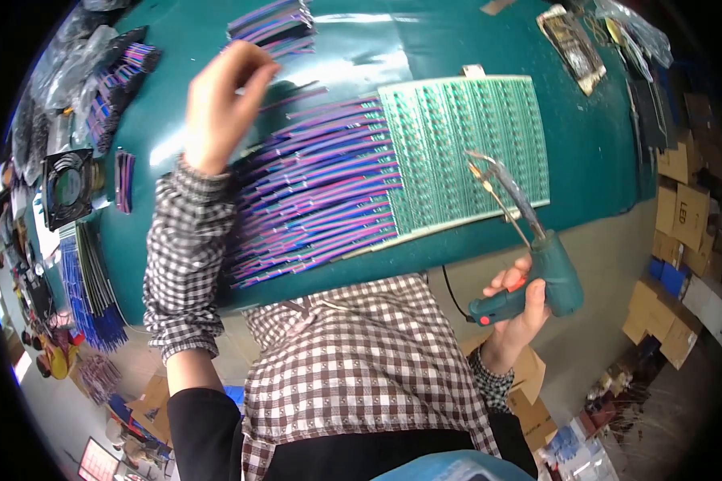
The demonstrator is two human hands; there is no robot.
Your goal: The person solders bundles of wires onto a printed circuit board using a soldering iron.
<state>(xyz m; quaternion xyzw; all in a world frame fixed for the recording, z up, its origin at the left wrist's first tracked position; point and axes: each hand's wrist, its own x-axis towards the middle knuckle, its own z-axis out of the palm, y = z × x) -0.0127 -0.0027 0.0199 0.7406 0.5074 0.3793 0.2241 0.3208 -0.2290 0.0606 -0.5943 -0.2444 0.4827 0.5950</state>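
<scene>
My right hand (525, 309) grips the green handle of a soldering gun (555, 276), its fingers near the red trigger. The gun's bent metal tip and thin feed tube point up and left, over the right half of a green circuit board panel (449, 152). Many purple, blue and black ribbon wires (321, 192) lie side by side, reaching the panel's left edge. Above these wires, my left hand (221, 104) is closed, thumb and fingers bent together. Whatever its fingertips hold, if anything, is hidden. Just beyond them lies a bundle of similar wires (273, 28).
A black square fan (67, 188) and a short wire bundle (124, 180) sit at the left. Clear plastic bags (76, 72) and more wires crowd the far left. A dirty flat pad (571, 50) lies at the far right. Cardboard boxes (682, 216) stand right of the green table (602, 160).
</scene>
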